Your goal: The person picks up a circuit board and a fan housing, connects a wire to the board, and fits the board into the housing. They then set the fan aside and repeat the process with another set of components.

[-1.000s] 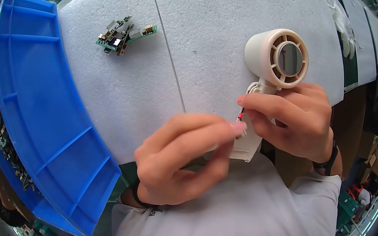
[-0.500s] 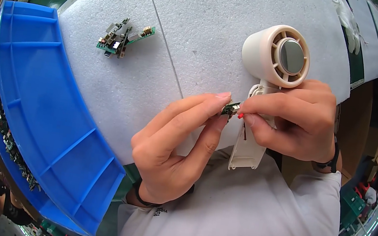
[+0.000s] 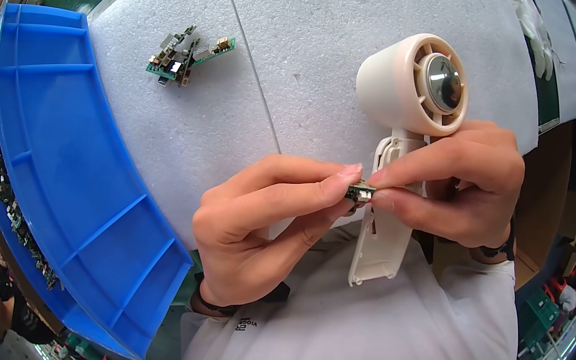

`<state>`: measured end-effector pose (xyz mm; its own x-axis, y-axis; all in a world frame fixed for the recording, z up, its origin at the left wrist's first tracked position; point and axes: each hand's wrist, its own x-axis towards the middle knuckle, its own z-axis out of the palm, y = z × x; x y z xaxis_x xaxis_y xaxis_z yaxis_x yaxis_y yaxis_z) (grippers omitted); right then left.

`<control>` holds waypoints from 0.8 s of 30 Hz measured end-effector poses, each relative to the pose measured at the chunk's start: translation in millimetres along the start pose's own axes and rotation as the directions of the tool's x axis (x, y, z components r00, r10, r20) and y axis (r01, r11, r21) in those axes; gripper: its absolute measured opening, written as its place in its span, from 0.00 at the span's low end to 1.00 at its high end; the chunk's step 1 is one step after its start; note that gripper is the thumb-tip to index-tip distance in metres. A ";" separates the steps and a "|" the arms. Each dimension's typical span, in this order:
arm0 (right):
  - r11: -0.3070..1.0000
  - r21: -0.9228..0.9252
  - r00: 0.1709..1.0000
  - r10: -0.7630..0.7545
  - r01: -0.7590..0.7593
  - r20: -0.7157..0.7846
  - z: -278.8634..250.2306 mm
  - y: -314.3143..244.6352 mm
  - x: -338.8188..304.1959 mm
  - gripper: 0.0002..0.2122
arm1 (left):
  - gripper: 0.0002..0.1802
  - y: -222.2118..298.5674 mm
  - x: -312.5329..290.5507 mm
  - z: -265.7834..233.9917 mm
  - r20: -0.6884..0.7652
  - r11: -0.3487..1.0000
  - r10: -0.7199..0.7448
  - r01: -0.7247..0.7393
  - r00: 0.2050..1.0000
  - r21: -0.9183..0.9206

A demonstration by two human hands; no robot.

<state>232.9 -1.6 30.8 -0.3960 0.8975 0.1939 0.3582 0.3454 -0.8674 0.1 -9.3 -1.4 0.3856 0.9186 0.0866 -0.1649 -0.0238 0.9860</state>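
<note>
A small green circuit board with a pale connector block is pinched between the fingertips of my left hand. Closed on the board's right end are the thumb and forefinger of my right hand; whatever else lies between them is hidden. Behind the fingers is a cream handheld fan, its round grille with a shiny disc turned to the right. Its handle shows an open inside and reaches down toward my shirt. My right hand's other fingers curl beside the fan's head, and I cannot tell whether they support it.
A cluster of loose circuit boards lies on the white foam-covered table. At left stands a blue plastic tray, with many boards along its far left side. White gloves lie at the upper right. Other people are nearby.
The board has moved slightly right and down and turned flatter. A small red piece at my right fingertips no longer shows. The fan has tilted, its handle swinging lower.
</note>
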 end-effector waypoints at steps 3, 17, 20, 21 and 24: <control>0.995 0.085 0.998 -0.056 0.056 0.000 0.4 10.0 -2.8 0.09 | 0.21 0.0 1.3 -2.8 0.053 0.999 -0.014 0.016 0.998 -0.039; 0.997 -0.040 0.997 -0.057 0.059 0.053 2.4 6.1 0.3 0.09 | 0.21 -8.5 -4.9 5.6 -0.027 0.983 0.118 -0.112 0.993 0.146; 0.991 -0.121 0.998 0.058 -0.061 -0.034 6.6 0.0 -5.7 0.10 | 0.21 -3.7 -3.8 7.4 -0.061 0.988 0.094 -0.085 0.994 0.129; 0.991 -0.123 0.998 0.056 -0.059 -0.032 4.5 -3.7 -6.1 0.10 | 0.21 -3.1 -3.4 7.6 -0.077 0.990 0.080 -0.070 0.994 0.120; 0.964 -0.264 0.987 0.013 0.031 0.163 -8.4 -20.9 -5.5 0.11 | 0.21 -8.4 -4.5 9.9 -0.102 0.993 0.095 -0.087 0.990 0.085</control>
<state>234.7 -11.5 51.7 -0.5235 0.8455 0.1053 0.5564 0.4328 -0.7093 8.7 -17.2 -8.7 0.2733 0.9477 0.1650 -0.1198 -0.1366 0.9834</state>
